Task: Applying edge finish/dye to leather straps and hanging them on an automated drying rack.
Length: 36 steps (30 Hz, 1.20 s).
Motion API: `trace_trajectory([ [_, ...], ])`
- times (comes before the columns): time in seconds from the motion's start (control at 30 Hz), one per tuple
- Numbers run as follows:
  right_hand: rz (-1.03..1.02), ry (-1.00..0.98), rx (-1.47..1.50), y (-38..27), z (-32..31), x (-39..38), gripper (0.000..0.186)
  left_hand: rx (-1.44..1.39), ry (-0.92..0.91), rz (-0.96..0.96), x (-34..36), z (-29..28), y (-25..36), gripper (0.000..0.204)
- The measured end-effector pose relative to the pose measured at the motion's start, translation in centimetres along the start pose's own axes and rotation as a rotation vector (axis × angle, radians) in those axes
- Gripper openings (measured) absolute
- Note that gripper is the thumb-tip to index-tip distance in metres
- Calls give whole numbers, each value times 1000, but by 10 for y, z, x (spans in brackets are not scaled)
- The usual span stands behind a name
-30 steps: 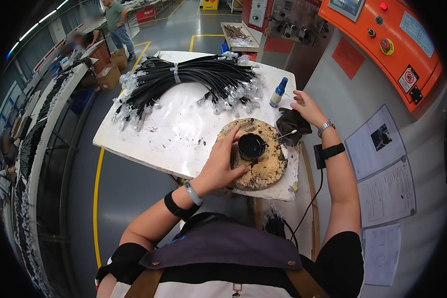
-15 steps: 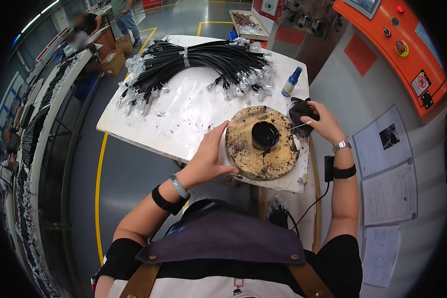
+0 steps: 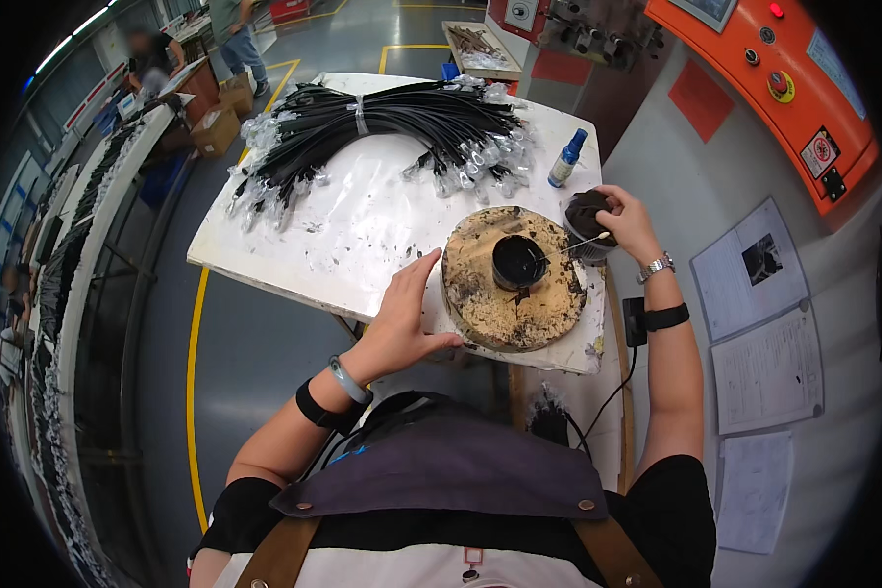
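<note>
A round, tan, black-stained board (image 3: 470, 309) lies at the white table's near right corner. On it stands a small black cup (image 3: 515, 263) with dark contents. A thin stick (image 3: 570, 247) with a pale tip leans out of the cup to the right. My left hand (image 3: 402, 309) is open, thumb and fingers spread beside the board's left edge. My right hand (image 3: 629, 223) has its fingers closed on a dark, soft-looking cloth (image 3: 586, 210) on top of a dark jar (image 3: 590, 247), right of the board. The stick's pale tip is close to my right thumb.
A blue bottle (image 3: 567, 159) stands behind the jar. A tied bundle of black cables (image 3: 392, 122) with clear plastic-wrapped ends lies across the far part of the white table (image 3: 294, 240). An orange machine panel (image 3: 755, 88) rises at the right. Other people are at the far left.
My right hand has shifted slightly up and left with the dark cloth, and more of the jar beneath it shows. My left hand has moved slightly left, off the board's edge.
</note>
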State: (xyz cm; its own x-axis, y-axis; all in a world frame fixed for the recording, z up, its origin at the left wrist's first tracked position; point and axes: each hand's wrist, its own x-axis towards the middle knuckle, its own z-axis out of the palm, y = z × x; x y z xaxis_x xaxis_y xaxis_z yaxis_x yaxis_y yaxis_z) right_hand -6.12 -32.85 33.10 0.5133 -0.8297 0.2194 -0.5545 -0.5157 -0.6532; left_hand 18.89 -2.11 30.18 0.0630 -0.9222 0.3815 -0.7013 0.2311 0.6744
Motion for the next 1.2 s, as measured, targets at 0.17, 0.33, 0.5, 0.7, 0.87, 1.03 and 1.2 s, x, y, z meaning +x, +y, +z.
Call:
trace_trajectory([
  [0.17,-39,51,268,11,-2,13,36,-23,26,-17,1,-7,0,98],
  [0.33,-150,-142,388,-1,8,4,31,-94,100,24,-3,-4,8,98],
  [0.5,-278,33,-150,-7,-13,-31,37,-183,83,159,23,11,14,96],
  [0.7,-72,-11,255,-64,-28,-84,43,-252,94,162,45,17,32,99],
  [0.87,-57,-230,618,-106,8,-89,26,-395,47,108,61,31,11,101],
  [1.03,-156,-26,618,-123,16,-83,25,-446,7,-19,70,27,14,104],
  [1.2,-172,-14,482,-113,5,-92,31,-521,-32,-47,70,37,18,103],
])
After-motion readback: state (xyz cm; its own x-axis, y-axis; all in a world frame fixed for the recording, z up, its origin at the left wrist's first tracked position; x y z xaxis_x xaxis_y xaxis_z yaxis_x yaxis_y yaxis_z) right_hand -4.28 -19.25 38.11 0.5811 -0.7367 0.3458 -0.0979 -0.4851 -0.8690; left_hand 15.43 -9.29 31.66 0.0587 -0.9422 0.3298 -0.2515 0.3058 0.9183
